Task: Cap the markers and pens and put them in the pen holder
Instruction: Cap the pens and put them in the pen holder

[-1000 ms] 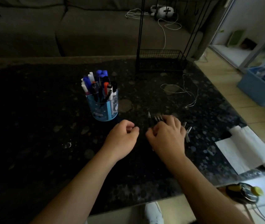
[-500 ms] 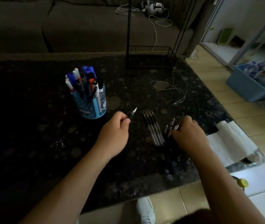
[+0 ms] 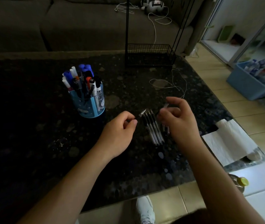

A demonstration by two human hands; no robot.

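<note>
Left hand (image 3: pixel 120 131), centre frame: closed in a pinch on a pen (image 3: pixel 142 113), tip uncapped and pointing up-right. Right hand (image 3: pixel 179 120), just right of centre: fingers curled, thumb and forefinger pinching a small pale piece, looks like a cap (image 3: pixel 166 105), blurred so can't confirm. The two hands are near each other, not touching.

Between them on the bench (image 3: pixel 31 126): row of pens (image 3: pixel 152 128) lying side by side, tips toward the top of the frame, uncapped. A few more small pieces (image 3: pixel 166 130) just right of the row, partly hidden by the right hand.

Holder (image 3: pixel 89 105), blue, left of centre, upright, packed with markers and pens, well apart from the loose row.

Thin cord (image 3: pixel 169 83) looped on the bench above the right hand. Black wire rack (image 3: pixel 150 54) at top centre. White paper (image 3: pixel 228 141) on the bench's right edge.
</note>
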